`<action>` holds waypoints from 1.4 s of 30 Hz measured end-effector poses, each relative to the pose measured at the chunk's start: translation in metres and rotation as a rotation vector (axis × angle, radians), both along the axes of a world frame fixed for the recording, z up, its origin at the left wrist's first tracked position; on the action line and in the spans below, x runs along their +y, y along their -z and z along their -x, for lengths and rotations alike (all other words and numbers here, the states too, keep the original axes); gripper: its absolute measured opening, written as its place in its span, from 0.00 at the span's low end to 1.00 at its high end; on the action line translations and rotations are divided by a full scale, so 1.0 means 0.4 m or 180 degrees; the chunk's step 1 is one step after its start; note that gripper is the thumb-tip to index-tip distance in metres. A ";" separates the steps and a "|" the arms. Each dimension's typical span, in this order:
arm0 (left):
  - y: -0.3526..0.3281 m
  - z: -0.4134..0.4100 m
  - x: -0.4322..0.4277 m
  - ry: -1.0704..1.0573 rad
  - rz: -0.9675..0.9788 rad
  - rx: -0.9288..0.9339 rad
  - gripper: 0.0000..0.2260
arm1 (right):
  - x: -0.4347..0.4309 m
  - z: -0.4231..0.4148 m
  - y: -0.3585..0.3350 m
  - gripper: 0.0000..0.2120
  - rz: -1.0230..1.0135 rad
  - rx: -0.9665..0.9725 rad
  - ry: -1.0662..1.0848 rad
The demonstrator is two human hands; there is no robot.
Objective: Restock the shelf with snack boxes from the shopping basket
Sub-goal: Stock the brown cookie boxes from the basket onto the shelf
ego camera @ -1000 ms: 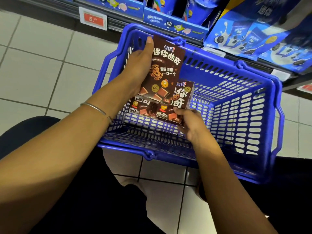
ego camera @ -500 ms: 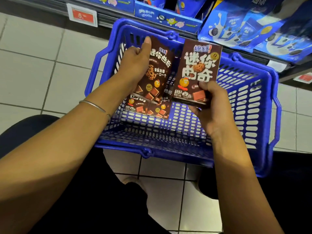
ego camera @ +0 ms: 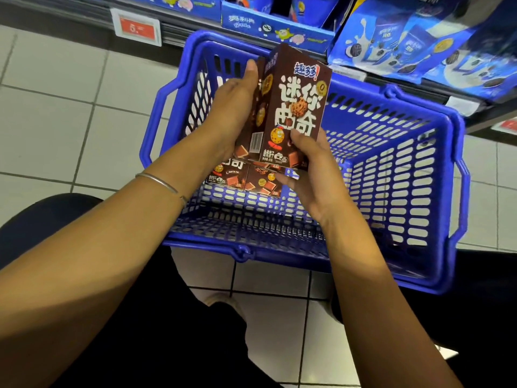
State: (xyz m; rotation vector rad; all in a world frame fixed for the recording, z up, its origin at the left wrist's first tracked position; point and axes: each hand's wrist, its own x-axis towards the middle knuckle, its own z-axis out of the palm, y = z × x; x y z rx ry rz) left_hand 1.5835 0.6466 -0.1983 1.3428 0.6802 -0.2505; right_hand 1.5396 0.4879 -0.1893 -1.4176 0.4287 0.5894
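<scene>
Above our blue basket (ego camera: 405,191), our left hand (ego camera: 232,107) clasps one snack box (ego camera: 242,151) and our right hand (ego camera: 310,175) grips a second box (ego camera: 296,107) by its lower end, the two touching. Two more boxes (ego camera: 232,177) lie beneath. There is bare mesh to the right, and the shelf (ego camera: 173,32) runs just beyond the far rim.

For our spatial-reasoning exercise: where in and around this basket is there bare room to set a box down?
Free: the right half of the blue basket, between the lying cookie boxes and its right wall; the floor tiles left of it. Crowded: its left part, where left hand and right hand hold rear cookie box and front cookie box over them.
</scene>
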 end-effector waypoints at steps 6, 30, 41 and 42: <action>-0.021 0.025 -0.012 0.0402 0.0437 -0.0448 0.31 | 0.029 0.008 -0.010 0.20 -0.0126 -0.0050 0.0045; -0.062 0.052 0.021 0.0563 0.0274 -0.0368 0.31 | 0.016 -0.066 0.354 0.36 0.1957 0.0917 -0.0579; -0.040 0.041 0.011 0.0414 0.0397 -0.0262 0.28 | -0.008 -0.075 0.308 0.06 0.1409 0.0841 -0.0272; -0.041 0.039 0.012 0.0446 0.0456 -0.0247 0.31 | -0.015 -0.075 0.290 0.07 0.1375 0.0853 -0.0223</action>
